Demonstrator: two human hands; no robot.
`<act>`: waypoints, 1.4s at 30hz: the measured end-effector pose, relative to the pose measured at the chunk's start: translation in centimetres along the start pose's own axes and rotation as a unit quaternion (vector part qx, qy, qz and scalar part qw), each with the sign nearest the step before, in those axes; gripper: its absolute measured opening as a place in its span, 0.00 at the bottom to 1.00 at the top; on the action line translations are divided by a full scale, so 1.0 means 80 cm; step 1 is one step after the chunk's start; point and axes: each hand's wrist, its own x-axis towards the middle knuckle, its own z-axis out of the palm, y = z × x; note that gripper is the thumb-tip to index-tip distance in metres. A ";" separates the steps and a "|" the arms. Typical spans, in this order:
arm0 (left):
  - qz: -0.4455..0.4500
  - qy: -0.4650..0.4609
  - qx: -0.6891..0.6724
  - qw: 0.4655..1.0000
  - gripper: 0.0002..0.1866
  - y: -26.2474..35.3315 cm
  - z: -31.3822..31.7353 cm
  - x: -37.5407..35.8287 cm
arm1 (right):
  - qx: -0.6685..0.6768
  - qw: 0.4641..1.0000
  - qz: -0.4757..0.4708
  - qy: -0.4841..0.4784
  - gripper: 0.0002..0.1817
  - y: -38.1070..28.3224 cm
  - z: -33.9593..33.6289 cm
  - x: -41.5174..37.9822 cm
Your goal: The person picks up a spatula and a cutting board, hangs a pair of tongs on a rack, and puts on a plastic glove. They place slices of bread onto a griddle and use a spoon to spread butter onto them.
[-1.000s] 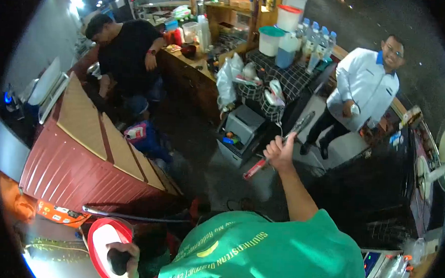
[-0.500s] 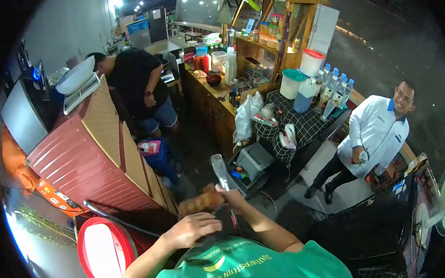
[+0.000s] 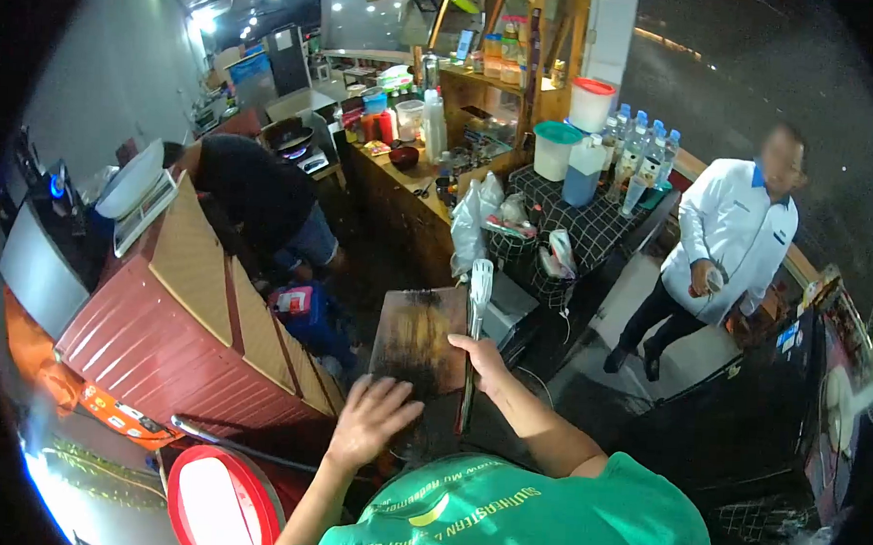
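Far left, a round red-rimmed white sign (image 3: 214, 501) sits low against the red corrugated metal stall wall (image 3: 151, 333), and an orange strip (image 3: 119, 413) on that wall carries print too small to read. A person in a black top (image 3: 255, 192) bends over behind the wall. Moving in, the left hand (image 3: 370, 421) lies flat with fingers spread, open and gripping nothing, its fingertips touching the lower edge of a dark, scorched wooden board (image 3: 417, 338) that stands tilted up in front of the wearer. Just right of it, the right hand (image 3: 484, 362) is closed around a pair of long metal tongs (image 3: 474, 318), held upright along the board's right edge with their pale tips pointing up; the forearm runs down and right, bent at the elbow, to a green T-shirt (image 3: 523, 515). Yellow lettering on the shirt is seen upside down and only partly legible; "DISTRICT" and what looks like "2017" can be made out. Behind the board, white plastic bags (image 3: 473, 221) hang off a wooden surface (image 3: 402, 174) crowded with bottles and jars. Further right, a black checked cloth (image 3: 594, 236) carries a teal-lidded tub (image 3: 556, 149), a red-lidded tub (image 3: 591, 104) and blue-capped water bottles (image 3: 641, 155), labels unreadable. At far right stands a person in a white shirt with blue collar (image 3: 735, 232).
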 end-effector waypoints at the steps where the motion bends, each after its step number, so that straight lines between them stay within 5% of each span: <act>1: -0.113 0.051 -0.008 0.992 0.25 -0.003 0.009 -0.017 | -0.038 0.998 -0.045 0.026 0.13 0.007 -0.008 0.015; 2: -0.225 0.102 -0.015 0.969 0.26 -0.004 0.026 -0.033 | -0.077 0.992 -0.090 0.051 0.13 0.015 -0.015 0.031; 3: -0.345 0.194 -0.197 0.897 0.24 -0.001 0.056 -0.050 | -0.074 0.992 -0.091 0.052 0.13 0.015 -0.013 0.033; 4: -0.445 0.274 -0.368 0.769 0.23 -0.002 0.085 -0.060 | -0.072 0.991 -0.097 0.053 0.14 0.013 -0.011 0.036; 5: -0.470 0.176 -0.483 0.718 0.23 -0.012 0.096 -0.066 | -0.071 0.991 -0.101 0.055 0.15 0.013 -0.009 0.037; 6: -0.485 0.035 -0.535 0.691 0.27 -0.011 0.062 -0.038 | -0.070 0.991 -0.099 0.057 0.15 -0.001 0.010 0.014; 8: -0.395 -0.069 -0.794 0.456 0.26 -0.020 0.076 -0.029 | -0.008 0.994 -0.101 -0.050 0.17 -0.023 0.045 -0.029; 9: -0.395 -0.073 -0.795 0.455 0.26 -0.009 0.060 -0.012 | -0.041 0.992 -0.114 -0.031 0.15 -0.025 0.055 -0.033; 11: -0.358 -0.043 -0.861 0.360 0.24 0.018 0.032 0.021 | -0.043 0.994 -0.099 -0.016 0.14 -0.007 0.055 -0.017; 15: -0.366 -0.020 -0.894 0.259 0.15 0.011 0.068 -0.006 | -0.040 0.997 -0.069 -0.004 0.18 0.007 0.037 0.012; 16: -0.370 -0.020 -0.891 0.261 0.15 0.015 0.065 0.001 | -0.047 0.997 -0.053 0.016 0.20 0.006 0.048 0.008; 19: -0.437 0.032 -0.741 0.509 0.06 0.020 0.049 -0.001 | -0.035 0.995 -0.058 -0.069 0.19 0.004 0.044 -0.014; 20: -0.437 0.035 -0.741 0.508 0.06 0.015 0.053 -0.006 | -0.007 0.998 -0.054 -0.037 0.19 0.002 0.038 -0.017; 22: -0.445 0.060 -0.622 0.641 0.03 0.010 0.069 -0.017 | 0.032 0.997 -0.072 -0.020 0.15 0.012 0.032 -0.016; 24: -0.457 0.067 -0.610 0.644 0.06 0.012 0.082 -0.029 | 0.057 0.995 -0.087 -0.001 0.16 0.027 0.030 -0.007; 26: -0.483 0.062 -0.521 0.701 0.06 0.011 0.095 -0.035 | 0.097 0.994 -0.043 -0.030 0.15 0.054 0.031 0.011; 27: -0.426 0.118 -0.470 0.764 0.08 0.014 0.097 -0.030 | 0.137 0.989 -0.007 -0.054 0.14 0.060 0.030 0.016; 28: -0.420 0.113 -0.475 0.765 0.08 0.018 0.099 -0.024 | 0.163 0.985 0.009 -0.053 0.14 0.022 0.070 -0.044; 30: -0.433 0.148 -0.410 0.789 0.23 0.031 0.100 -0.015 | 0.232 0.955 0.016 -0.183 0.11 0.039 0.070 -0.042; 31: -0.430 0.084 -0.380 0.814 0.36 0.032 0.084 -0.013 | 0.237 0.955 0.015 -0.178 0.11 0.057 0.065 -0.039; 34: -0.431 0.024 -0.318 0.844 0.38 0.048 0.062 0.000 | 0.192 0.946 -0.148 -0.214 0.16 0.093 0.057 -0.038; 36: -0.421 0.008 -0.345 0.839 0.39 0.051 0.063 -0.003 | 0.221 0.948 -0.073 -0.217 0.15 0.088 0.050 -0.045; 40: -0.445 0.037 -0.423 0.789 0.38 0.062 0.068 -0.005 | 0.200 0.948 -0.075 -0.236 0.16 0.089 0.047 -0.040; 42: -0.439 0.043 -0.428 0.789 0.38 0.057 0.080 -0.017 | 0.298 0.930 0.060 -0.207 0.19 0.088 0.048 -0.040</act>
